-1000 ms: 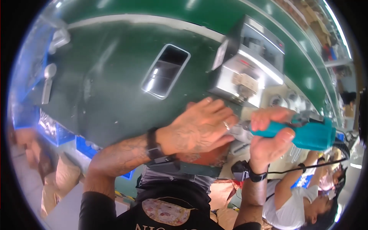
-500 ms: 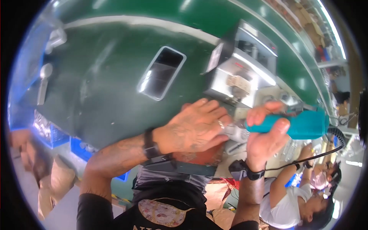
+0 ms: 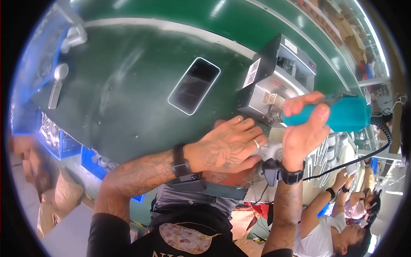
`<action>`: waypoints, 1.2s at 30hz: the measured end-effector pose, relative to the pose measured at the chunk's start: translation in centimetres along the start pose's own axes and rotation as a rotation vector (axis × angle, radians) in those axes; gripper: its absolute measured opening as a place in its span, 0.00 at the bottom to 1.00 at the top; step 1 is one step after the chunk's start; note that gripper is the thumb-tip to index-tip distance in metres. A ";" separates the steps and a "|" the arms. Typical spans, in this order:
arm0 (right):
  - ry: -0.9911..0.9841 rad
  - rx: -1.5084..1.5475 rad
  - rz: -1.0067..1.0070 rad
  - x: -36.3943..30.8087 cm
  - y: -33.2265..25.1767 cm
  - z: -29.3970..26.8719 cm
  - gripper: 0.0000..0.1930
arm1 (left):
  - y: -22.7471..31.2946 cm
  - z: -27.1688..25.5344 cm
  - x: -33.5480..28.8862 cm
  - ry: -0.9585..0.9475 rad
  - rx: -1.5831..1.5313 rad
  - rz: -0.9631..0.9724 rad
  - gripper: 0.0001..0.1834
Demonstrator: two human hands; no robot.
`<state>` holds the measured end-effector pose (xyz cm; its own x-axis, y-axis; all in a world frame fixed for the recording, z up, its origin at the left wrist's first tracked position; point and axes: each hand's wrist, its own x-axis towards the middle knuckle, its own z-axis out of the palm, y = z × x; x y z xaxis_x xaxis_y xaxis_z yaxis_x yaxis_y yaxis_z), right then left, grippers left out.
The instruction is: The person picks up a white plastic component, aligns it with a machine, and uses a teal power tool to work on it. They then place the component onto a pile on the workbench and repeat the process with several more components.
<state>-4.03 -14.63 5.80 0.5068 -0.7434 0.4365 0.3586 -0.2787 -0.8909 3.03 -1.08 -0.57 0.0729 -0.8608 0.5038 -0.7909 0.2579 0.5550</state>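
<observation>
Gripping teal tool (image 3: 349, 118) in right hand (image 3: 303, 136)

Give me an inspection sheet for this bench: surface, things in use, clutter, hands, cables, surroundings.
Surface: green table, pale streaks and specks; reddish patch below the left hand.
Job's things: teal tool, tip end by the metal machine, contact unclear; pale part.
Clutter: phone lying flat; white spoon-shaped thing at left.
Left hand: fingers at the pale part, grip partly hidden.
Right hand: fingers around the teal tool.
Cables: black coiled cord from the tool's rear toward the right wrist.
Surroundings: blue bins at left; people at lower right.
</observation>
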 end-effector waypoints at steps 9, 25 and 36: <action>-0.017 -0.007 0.060 -4.1 -3.3 -3.0 0.36 | -0.3 0.2 -0.1 0.002 0.000 0.000 0.18; -0.012 -0.091 0.162 -6.9 -3.6 -3.9 0.40 | 0.1 -0.3 0.2 -0.073 0.007 -0.045 0.15; -0.041 0.026 0.154 -7.2 -2.5 -3.9 0.30 | 0.5 -0.5 0.8 -0.110 0.024 -0.071 0.18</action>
<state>-11.61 -10.92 4.39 0.5888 -0.7503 0.3006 0.2943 -0.1473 -0.9443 3.01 -1.37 0.47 0.0631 -0.9196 0.3878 -0.8008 0.1852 0.5696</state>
